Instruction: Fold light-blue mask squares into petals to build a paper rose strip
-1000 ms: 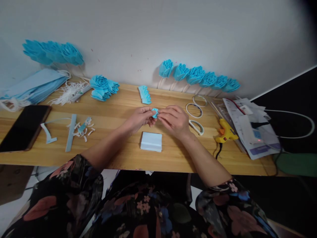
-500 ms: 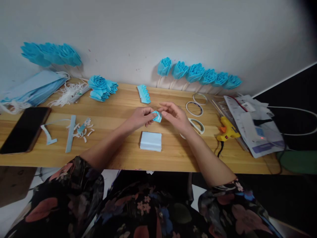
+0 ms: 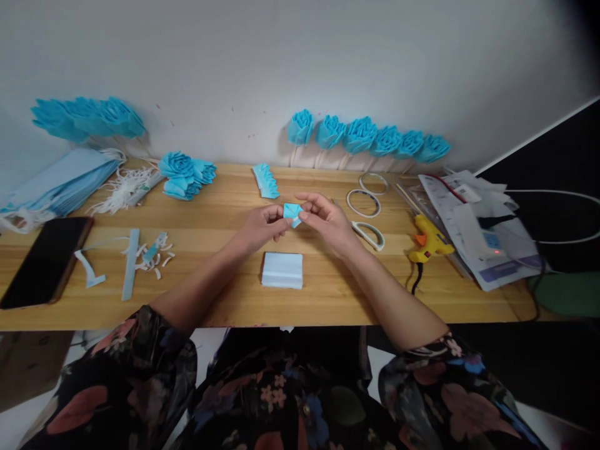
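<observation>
Above the wooden table (image 3: 328, 300), clamping folded blue piece (image 3: 291, 210) with left hand (image 3: 265, 226) and right hand (image 3: 326, 222) from opposite sides, probably to keep folds flat, on the far side of the pale stack (image 3: 282, 262).

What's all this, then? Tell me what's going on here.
The left hand and the right hand hold a small folded blue piece between them, over the wooden table. A stack of pale blue pieces lies nearer the front edge; a yellow glue gun lies to the right. Blue flowers line the wall.
</observation>
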`<state>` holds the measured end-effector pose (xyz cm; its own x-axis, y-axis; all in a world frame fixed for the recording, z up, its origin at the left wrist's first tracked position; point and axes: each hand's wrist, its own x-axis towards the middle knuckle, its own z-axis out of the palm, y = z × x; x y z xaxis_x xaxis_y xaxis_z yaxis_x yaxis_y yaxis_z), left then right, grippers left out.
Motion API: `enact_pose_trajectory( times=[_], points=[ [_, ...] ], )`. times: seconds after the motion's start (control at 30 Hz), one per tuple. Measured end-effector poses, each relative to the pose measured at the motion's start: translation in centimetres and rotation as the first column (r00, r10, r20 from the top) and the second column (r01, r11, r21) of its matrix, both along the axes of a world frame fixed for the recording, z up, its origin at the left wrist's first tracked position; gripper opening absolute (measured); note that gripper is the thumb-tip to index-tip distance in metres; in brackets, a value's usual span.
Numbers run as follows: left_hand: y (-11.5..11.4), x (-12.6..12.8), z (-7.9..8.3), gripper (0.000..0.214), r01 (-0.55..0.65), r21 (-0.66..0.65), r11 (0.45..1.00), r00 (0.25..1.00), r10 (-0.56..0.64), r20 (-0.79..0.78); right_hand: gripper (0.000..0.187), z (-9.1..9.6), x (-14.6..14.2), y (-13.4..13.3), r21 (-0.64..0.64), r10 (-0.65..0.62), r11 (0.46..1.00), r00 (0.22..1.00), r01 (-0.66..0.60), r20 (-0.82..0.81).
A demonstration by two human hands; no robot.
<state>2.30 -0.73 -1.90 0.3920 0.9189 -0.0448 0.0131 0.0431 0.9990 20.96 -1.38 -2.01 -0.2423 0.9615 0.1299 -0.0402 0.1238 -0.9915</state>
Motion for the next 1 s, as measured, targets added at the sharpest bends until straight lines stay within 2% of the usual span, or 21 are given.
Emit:
enact_pose_trajectory(
  times=[0.13, 0.27, 0.4, 0.63, 0.8, 0.9, 0.97, 1.0],
  points=[
    [0.2, -0.2, 0.0, 0.015, -0.058, 0.009, 0.998, 0.998, 0.057, 0.002, 0.043, 0.0, 0.1, 0.0, 0.019, -0.020, 1.000, 0.999, 0.019, 0.046],
    [0.2, -0.3, 0.1, 0.017, -0.043, 0.025, 0.999, 0.999, 0.044, -0.029, 0.043, 0.0, 0.2, 0.1, 0.028, -0.048, 0.999, 0.995, 0.046, 0.083],
    [0.0, -0.2, 0.3, 0.019, -0.015, 0.040, 0.999, 0.998, 0.018, -0.068, 0.046, -0.2, 0.2, 0.3, 0.035, -0.030, 0.999, 0.995, 0.027, 0.096],
    [0.2, -0.3, 0.1, 0.027, -0.045, 0.041, 0.998, 0.998, 0.047, -0.042, 0.040, -0.8, 0.2, 0.6, 0.085, 0.006, 0.996, 0.995, -0.014, 0.098],
    [0.3, -0.6, -0.1, 0.024, -0.110, 0.033, 0.993, 0.991, 0.112, -0.068, 0.037, -1.3, 0.1, 0.5, 0.167, 0.005, 0.985, 0.978, -0.040, 0.207],
    [0.4, -0.6, -0.1, 0.023, -0.124, 0.019, 0.992, 0.988, 0.125, -0.088, 0.037, -0.6, 1.5, 1.0, 0.260, -0.132, 0.965, 0.925, 0.037, 0.357],
    [0.4, -0.7, -0.2, 0.026, -0.124, 0.006, 0.992, 0.986, 0.124, -0.116, 0.035, 0.6, 3.4, 1.4, 0.345, -0.300, 0.928, 0.829, 0.140, 0.472],
    [0.5, -0.8, -0.3, 0.029, -0.115, 0.003, 0.993, 0.984, 0.114, -0.140, 0.035, 1.4, 4.6, 1.5, 0.394, -0.390, 0.900, 0.749, 0.187, 0.535]
  ],
)
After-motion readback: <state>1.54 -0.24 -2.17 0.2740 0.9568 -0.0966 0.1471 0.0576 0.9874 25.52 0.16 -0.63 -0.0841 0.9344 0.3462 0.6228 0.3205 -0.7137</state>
